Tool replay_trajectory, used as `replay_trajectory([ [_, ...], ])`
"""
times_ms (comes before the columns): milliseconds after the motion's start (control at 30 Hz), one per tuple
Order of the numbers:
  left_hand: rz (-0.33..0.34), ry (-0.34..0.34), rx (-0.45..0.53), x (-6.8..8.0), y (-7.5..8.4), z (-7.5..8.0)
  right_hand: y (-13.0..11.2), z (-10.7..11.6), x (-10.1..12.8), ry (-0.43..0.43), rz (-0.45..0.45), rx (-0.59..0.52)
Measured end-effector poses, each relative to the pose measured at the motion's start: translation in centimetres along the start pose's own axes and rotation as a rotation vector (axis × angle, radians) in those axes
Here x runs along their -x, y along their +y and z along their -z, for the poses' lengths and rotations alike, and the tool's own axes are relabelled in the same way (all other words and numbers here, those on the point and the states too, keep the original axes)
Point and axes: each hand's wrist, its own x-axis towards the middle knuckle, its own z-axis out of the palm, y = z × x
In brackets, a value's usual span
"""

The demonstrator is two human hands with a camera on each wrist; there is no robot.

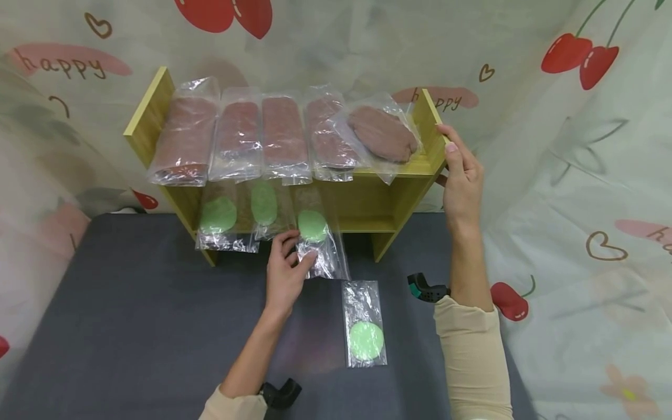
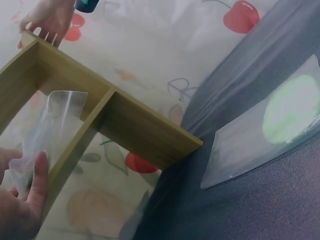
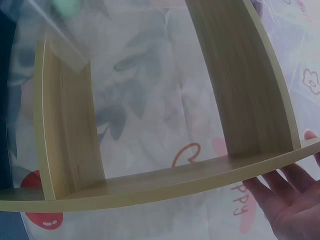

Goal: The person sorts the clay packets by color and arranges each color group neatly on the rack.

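Observation:
A small two-tier wooden shelf (image 1: 367, 204) stands at the back of the dark table. On its lower tier are three clear plastic bags, each with a green disc inside. My left hand (image 1: 286, 271) pinches the rightmost of these, a clear bag (image 1: 320, 248) that juts over the tier's front edge; the left wrist view shows thumb and fingers about this bag (image 2: 57, 117). With thumb in front and fingers behind, my right hand (image 1: 463, 184) holds the shelf's right side panel (image 1: 433, 119) near its top. The right wrist view shows those fingers (image 3: 282, 185) against the panel's outer side.
Several clear bags with flat reddish-brown pieces (image 1: 283, 131) line the top tier. Another clear bag with a green disc (image 1: 366, 340) lies on the dark table (image 1: 157, 326) in front of the shelf. A cherry-printed cloth (image 1: 325, 35) hangs behind.

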Motion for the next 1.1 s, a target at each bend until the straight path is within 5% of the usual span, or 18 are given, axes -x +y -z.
replay_trajectory([
  [167, 0.016, 0.017, -0.004, 0.4, 0.7, -0.3, 0.0, 0.0, 0.1, 0.004, 0.002, -0.009],
  [400, -0.011, 0.041, -0.016, -0.3, -2.6, 0.0, 0.0, 0.0, 0.1, 0.012, -0.002, 0.005],
  [733, -0.001, 0.028, -0.068, 1.4, -2.6, 0.5, 0.1, 0.0, 0.1, 0.008, 0.005, -0.004],
  [1100, -0.071, 0.05, -0.07, 0.3, -2.1, -0.4, 0.1, 0.0, 0.0, 0.006, 0.002, 0.005],
])
